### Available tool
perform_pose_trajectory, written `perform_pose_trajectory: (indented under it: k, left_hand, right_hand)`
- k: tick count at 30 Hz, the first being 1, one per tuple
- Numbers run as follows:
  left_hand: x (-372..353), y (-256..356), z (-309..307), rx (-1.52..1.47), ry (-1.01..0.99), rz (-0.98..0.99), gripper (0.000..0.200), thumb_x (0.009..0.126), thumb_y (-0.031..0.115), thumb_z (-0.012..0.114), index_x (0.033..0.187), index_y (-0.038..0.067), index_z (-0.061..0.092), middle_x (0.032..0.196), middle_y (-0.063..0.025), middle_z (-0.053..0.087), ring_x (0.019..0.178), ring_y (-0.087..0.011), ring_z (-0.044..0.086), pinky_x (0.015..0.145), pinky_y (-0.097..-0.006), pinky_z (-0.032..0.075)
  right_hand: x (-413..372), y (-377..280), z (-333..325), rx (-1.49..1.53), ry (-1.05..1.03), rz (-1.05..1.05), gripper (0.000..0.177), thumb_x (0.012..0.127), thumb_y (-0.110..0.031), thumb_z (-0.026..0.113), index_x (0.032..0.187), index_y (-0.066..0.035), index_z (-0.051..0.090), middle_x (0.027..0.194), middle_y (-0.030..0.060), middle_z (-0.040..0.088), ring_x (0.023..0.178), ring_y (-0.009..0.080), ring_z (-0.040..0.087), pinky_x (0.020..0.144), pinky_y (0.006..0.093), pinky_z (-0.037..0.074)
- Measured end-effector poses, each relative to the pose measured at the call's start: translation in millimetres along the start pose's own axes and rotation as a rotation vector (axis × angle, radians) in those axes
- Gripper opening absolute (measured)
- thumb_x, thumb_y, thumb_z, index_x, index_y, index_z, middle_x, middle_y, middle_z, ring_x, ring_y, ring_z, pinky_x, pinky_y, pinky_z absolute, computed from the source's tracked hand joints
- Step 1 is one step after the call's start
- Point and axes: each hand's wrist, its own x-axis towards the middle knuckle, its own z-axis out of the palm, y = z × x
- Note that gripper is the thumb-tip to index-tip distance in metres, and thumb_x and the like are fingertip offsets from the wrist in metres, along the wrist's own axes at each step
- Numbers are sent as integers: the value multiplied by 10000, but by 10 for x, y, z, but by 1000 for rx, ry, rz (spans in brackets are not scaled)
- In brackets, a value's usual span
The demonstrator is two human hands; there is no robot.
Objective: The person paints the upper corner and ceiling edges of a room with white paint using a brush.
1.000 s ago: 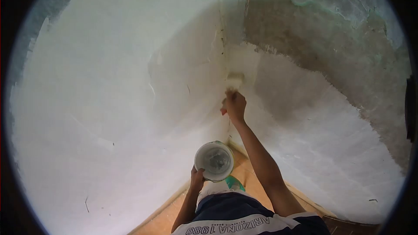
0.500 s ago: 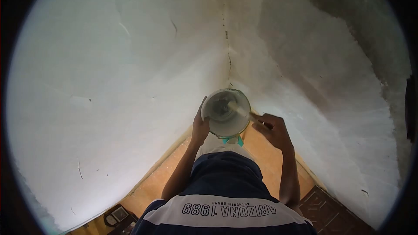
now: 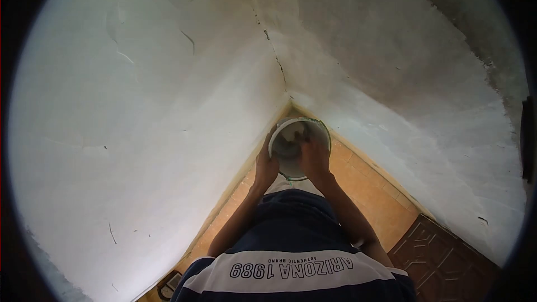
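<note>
A pale, round bucket (image 3: 290, 169) with a stained rim is held in front of my body, its mouth facing up. My left hand (image 3: 267, 159) grips the bucket's left side, fingers around the outside and thumb near the rim. My right hand (image 3: 314, 154) reaches over the near right rim into the bucket, its fingers closed on a paintbrush (image 3: 292, 132). Only a pale part of the brush shows against the bucket's inside. The grey-white contents are partly hidden by my right hand.
Whitish walls meet in a corner ahead, with a cracked, dark-spotted seam (image 3: 279, 64). The right wall (image 3: 369, 39) has darker grey patches. Orange floor tiles (image 3: 363, 182) lie below. A brown patterned panel (image 3: 436, 257) is at lower right, a dark object (image 3: 169, 285) at lower left.
My right hand has moved left and down into the bucket with the paintbrush. The bucket sits slightly further right in view, and the wall corner has shifted as my head moved.
</note>
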Motion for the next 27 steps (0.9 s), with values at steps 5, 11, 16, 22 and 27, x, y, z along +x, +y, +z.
perform_pose_trajectory:
  k: [5,11,16,22,27]
  left_hand:
    - [-26,54,4,-61,96,-101,756,806,-134,336,1539,51,333,1523,-217,427,1444,-318,375,1191,-408,288]
    - [-46,-42,51,-54,102,-36,781,798,-139,318,1554,55,295,1536,-205,408,1459,-307,351,1199,-398,272]
    - [-70,40,143,-105,101,-57,772,799,-143,310,1551,31,287,1552,-195,384,1471,-295,325,1207,-397,254]
    - [-97,25,148,-127,115,-55,736,830,-136,332,1548,21,288,1549,-201,385,1469,-293,329,1202,-392,259]
    - [-122,-19,141,-94,78,-64,690,863,-114,344,1539,14,302,1539,-202,401,1458,-300,347,1197,-393,266]
  right_hand:
    - [20,-27,11,-17,-22,151,448,804,-82,651,1252,-104,645,1025,201,633,905,388,672,780,487,564]
    - [-35,-141,-261,34,-131,3,421,816,-101,653,1237,-101,653,1012,175,636,893,361,680,743,465,574]
    - [-77,-45,-149,13,-61,-130,439,799,-108,672,1238,-125,663,1037,140,629,876,329,685,711,440,582]
    - [-178,29,-116,45,-111,-121,477,797,-96,668,1271,-138,652,1045,130,626,882,325,685,711,435,583]
    - [-133,-36,-132,79,-20,-68,478,799,-91,662,1275,-130,642,1046,138,634,873,335,686,712,448,581]
